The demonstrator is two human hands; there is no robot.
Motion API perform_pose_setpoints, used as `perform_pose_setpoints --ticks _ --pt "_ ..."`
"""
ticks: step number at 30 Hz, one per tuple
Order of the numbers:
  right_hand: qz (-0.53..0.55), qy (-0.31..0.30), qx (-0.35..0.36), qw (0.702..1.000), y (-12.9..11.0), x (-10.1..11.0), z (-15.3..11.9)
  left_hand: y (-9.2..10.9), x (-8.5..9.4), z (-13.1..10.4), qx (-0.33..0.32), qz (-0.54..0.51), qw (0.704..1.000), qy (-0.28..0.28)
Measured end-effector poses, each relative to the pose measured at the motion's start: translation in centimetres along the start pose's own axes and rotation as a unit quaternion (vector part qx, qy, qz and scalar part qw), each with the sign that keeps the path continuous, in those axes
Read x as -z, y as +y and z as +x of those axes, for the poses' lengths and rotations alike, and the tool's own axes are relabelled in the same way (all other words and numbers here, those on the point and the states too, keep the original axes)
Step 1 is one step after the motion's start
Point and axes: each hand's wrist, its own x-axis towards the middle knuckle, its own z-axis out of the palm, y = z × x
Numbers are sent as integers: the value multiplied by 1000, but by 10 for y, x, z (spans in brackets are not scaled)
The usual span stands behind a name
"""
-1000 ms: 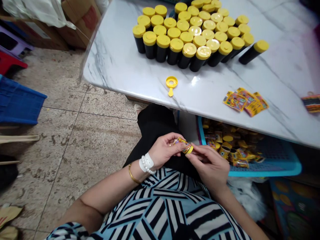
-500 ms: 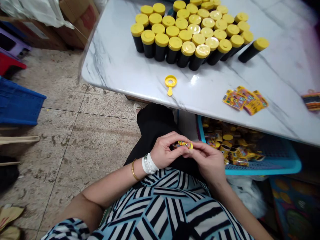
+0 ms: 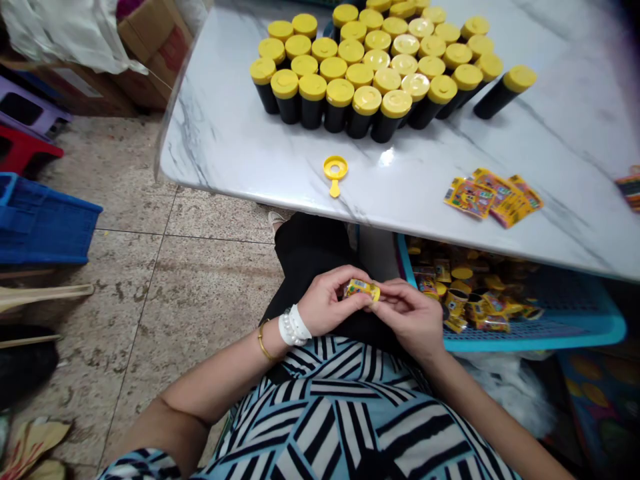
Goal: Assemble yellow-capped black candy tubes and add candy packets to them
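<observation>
Above my lap, my left hand [image 3: 334, 301] is closed around a small yellow-capped bottle [image 3: 361, 289] with a colourful printed wrapper. The fingertips of my right hand [image 3: 411, 315] pinch its yellow cap end, so both hands grip it. Part of the bottle is hidden by my fingers. On the table in front lie a loose yellow ring with a tab [image 3: 335, 175] and a few printed yellow labels [image 3: 493, 197]. To the right of my hands, a blue basket [image 3: 575, 333] holds many similar small wrapped bottles [image 3: 467, 300].
Black tubes with yellow lids [image 3: 340, 93] stand in rows on the marbled white table [image 3: 225, 153]; one tube [image 3: 505, 92] stands apart at the right. A blue crate [image 3: 47, 223], a red stool [image 3: 30, 150] and cardboard boxes [image 3: 155, 47] are on the left.
The bottle has turned slightly between my fingers, showing more of its wrapper. Both hands keep their grip. The whole view has shifted slightly.
</observation>
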Motion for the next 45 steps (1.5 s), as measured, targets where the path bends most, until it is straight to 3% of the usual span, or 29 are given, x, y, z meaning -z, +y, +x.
perform_pose_setpoints --ticks 2,4,11,13,16,19,22,25,31,34,36,40,42,45 --pt "108 -16 -117 987 4 -4 0 -1 0 1 -27 50 998 -2" --pt "142 -21 -160 977 4 -5 1 -1 2 2 -21 56 998 -24" --pt "15 31 3 999 -3 2 8 5 6 7 90 -16 996 -22" --pt "56 31 -42 997 0 -2 9 6 6 9 70 -18 997 -16" --pt "190 31 -185 964 5 -9 10 6 5 12 39 -4 999 2" --pt "229 -19 -254 940 6 -8 11 4 4 13 99 -13 995 -14" --pt "208 -55 -202 956 5 1 11 3 0 12 177 -50 983 -18" --pt "199 -64 -135 969 7 7 8 2 -5 11 207 -102 973 -10" --pt "184 -76 -106 974 12 8 1 -4 -11 7 220 -161 962 -18" --pt "121 -91 -50 987 10 10 0 -7 -15 4 218 -152 964 9" --pt "118 -73 -20 990 11 11 -1 -8 -17 3 204 -175 963 -3" --pt "167 -61 -37 983 9 10 -5 -8 -18 1 186 -201 961 -28" --pt "120 -81 -32 989 4 10 -5 -9 -18 1 190 -180 965 -13" --pt "17 -101 40 994 -4 11 -4 -10 -18 2 197 -166 966 -4"
